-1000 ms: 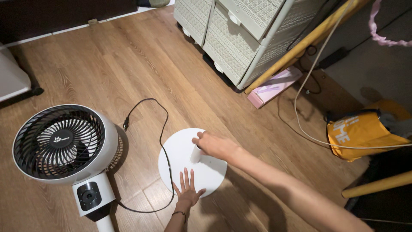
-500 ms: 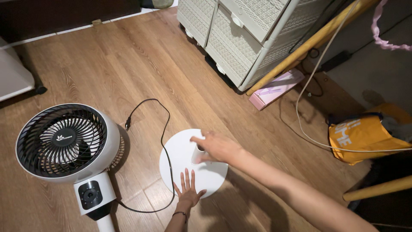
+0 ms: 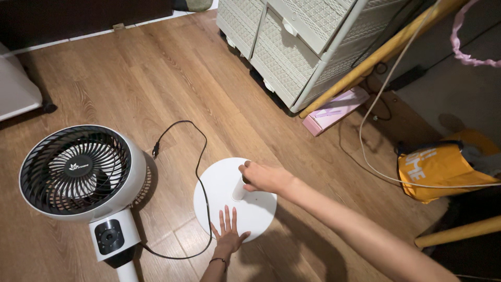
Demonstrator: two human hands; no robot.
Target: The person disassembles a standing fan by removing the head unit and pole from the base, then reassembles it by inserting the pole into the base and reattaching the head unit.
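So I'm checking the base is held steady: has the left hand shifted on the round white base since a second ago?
No. The left hand stays flat, fingers spread, on the near edge of the round white base, just right of the black cord.

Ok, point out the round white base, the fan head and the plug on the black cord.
round white base [image 3: 261, 211], head view, bare disc right of the palm.
fan head [image 3: 78, 169], head view, centre of the black grille.
plug [image 3: 154, 152], head view, free end of the cord.

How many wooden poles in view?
2. One long yellow wooden pole leans diagonally against the white woven drawer unit at upper right; another yellow wooden pole lies at the lower right edge. More may be hidden off-frame.
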